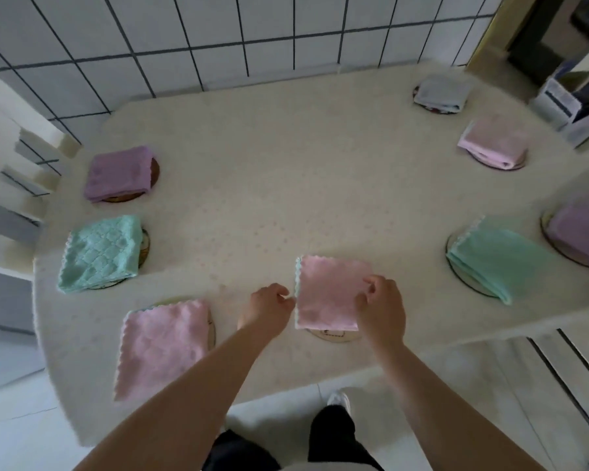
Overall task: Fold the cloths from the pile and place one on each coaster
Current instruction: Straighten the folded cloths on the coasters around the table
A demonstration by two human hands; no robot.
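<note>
White wall tiles (218, 39) with dark grout are standing behind a cream counter (269, 185) that is carrying a ring of round coasters, each one under a folded cloth. At the near edge, a pink cloth (327, 294) is lying folded into a rough square on a pale coaster (334, 334), covering all of it but the near rim; its scalloped edge is facing left and its slightly longer side is running away from the person. The right hand (383, 309) is resting on the cloth's right edge, its fingers (371, 288) curling in and seeming to pinch the fabric. The left hand (269, 305) is sitting just beside the cloth's left edge with its fingers (284, 297) loosely curled; whether they are touching the cloth is hard to tell. Another pink cloth (164, 345) is lying to the left, a mint one (99, 253) and a purple one (119, 173) farther along that side. On the right are sitting a mint cloth (497, 256), a purple one (582, 232), a pale pink one (493, 141) and a grey one (442, 91).
</note>
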